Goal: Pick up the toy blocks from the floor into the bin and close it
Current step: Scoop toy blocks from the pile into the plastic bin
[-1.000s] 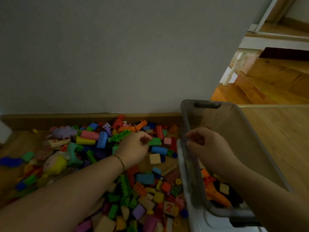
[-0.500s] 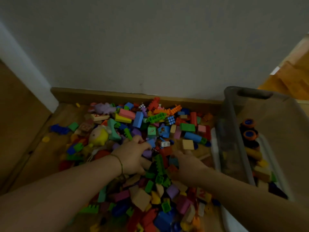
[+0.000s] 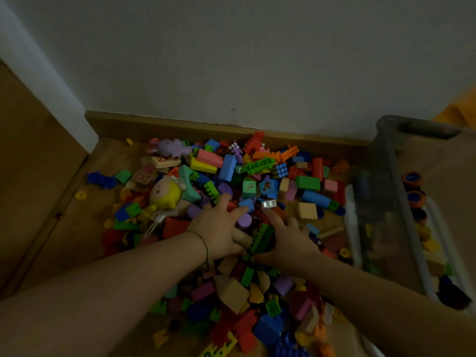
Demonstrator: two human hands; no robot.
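A big pile of coloured toy blocks [image 3: 226, 167] covers the wooden floor against the wall. My left hand [image 3: 219, 228] lies on the middle of the pile with its fingers spread over blue and purple blocks. Close to its right, my right hand [image 3: 291, 238] rests on the pile with fingers stretched forward. Between the two hands sit a long green block [image 3: 262, 238] and a beige cylinder [image 3: 240, 238]. Neither hand is curled round a block. The clear grey bin [image 3: 386, 202] stands at the right edge of the pile, open, with some toys inside.
A yellow doll head [image 3: 167, 194], a purple plush [image 3: 172, 148] and a small puzzle cube [image 3: 280, 170] lie among the blocks. The baseboard [image 3: 180, 127] and wall close the far side. A white door frame [image 3: 38, 73] stands at the left. Orange-and-blue wheels [image 3: 412, 179] lie in the bin.
My right hand left the bin's rim and came down onto the pile beside my left hand. Both hands have drawn together around the green block. The view swung left and down.
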